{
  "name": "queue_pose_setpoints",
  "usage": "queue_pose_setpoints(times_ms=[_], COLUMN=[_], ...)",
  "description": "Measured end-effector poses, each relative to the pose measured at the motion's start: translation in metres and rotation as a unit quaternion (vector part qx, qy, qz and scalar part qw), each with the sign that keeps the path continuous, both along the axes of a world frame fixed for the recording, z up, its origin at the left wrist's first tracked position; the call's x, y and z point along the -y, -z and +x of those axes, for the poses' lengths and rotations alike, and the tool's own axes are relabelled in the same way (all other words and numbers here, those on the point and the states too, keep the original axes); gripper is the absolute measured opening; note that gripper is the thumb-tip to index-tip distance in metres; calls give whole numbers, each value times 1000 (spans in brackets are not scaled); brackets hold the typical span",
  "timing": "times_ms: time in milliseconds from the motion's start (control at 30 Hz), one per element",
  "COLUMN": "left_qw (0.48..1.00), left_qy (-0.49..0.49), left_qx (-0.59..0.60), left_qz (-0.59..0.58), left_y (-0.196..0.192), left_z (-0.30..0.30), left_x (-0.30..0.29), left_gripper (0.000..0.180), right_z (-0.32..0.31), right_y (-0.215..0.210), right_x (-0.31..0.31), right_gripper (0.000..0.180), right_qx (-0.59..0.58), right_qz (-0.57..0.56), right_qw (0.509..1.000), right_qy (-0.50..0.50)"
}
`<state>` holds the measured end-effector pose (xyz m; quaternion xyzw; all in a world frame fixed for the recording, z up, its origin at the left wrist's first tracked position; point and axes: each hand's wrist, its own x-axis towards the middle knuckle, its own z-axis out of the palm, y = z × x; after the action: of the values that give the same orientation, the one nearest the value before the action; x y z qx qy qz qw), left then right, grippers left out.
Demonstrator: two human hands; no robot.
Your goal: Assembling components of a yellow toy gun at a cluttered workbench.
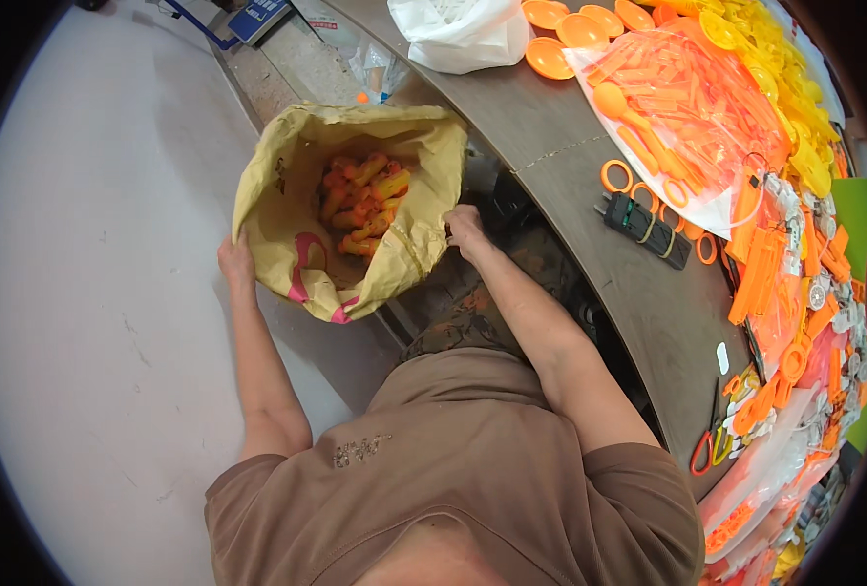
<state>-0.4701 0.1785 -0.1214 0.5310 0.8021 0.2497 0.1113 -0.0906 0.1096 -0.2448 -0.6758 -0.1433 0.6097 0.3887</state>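
Note:
A large yellow sack (277, 220) hangs open-mouthed between my two hands. Deep inside lie several orange and yellow plastic pieces (363, 200), roughly tube-shaped. My left hand (237, 262) is closed on the sack's left rim, its fingers partly hidden by the fabric. On the right side, my right hand (464, 232) grips the sack's edge with curled fingers. Pink printing shows on the near inner wall of the sack, where the rim folds inward.
Along my right curves a grey-brown table (570, 117). On it are a white bag (460, 34), orange bowls (582, 31), a bag of orange plastic parts (687, 88), a black power strip (645, 230) and scissors (714, 435). A pale wall (91, 293) stands at left.

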Motion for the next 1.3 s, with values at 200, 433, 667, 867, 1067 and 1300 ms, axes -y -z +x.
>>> queue_pose_setpoints(times_ms=[200, 433, 667, 867, 1067, 1300], left_qw=[994, 966, 998, 994, 973, 967], left_qy=[51, 45, 53, -10, -34, 64], left_qx=[75, 251, -20, -86, -197, -245], left_qz=[53, 49, -29, -69, -117, -9], left_y=[-28, -38, 29, -8, 8, -39], left_z=[20, 24, 11, 10, -12, 89], left_x=[-22, 18, 49, 50, 49, 55], left_gripper=[37, 37, 37, 33, 42, 72], right_z=[41, 55, 61, 51, 40, 48], right_y=[-37, -113, -59, -73, -80, -66], right_x=[11, 64, 101, 103, 105, 111], right_gripper=[9, 22, 19, 26, 28, 25], right_qx=[73, 129, 416, 417, 411, 423], right_qz=[254, 315, 174, 132, 146, 145], right_qw=[963, 938, 869, 863, 854, 860], right_qy=[52, 64, -204, -253, -284, -245])
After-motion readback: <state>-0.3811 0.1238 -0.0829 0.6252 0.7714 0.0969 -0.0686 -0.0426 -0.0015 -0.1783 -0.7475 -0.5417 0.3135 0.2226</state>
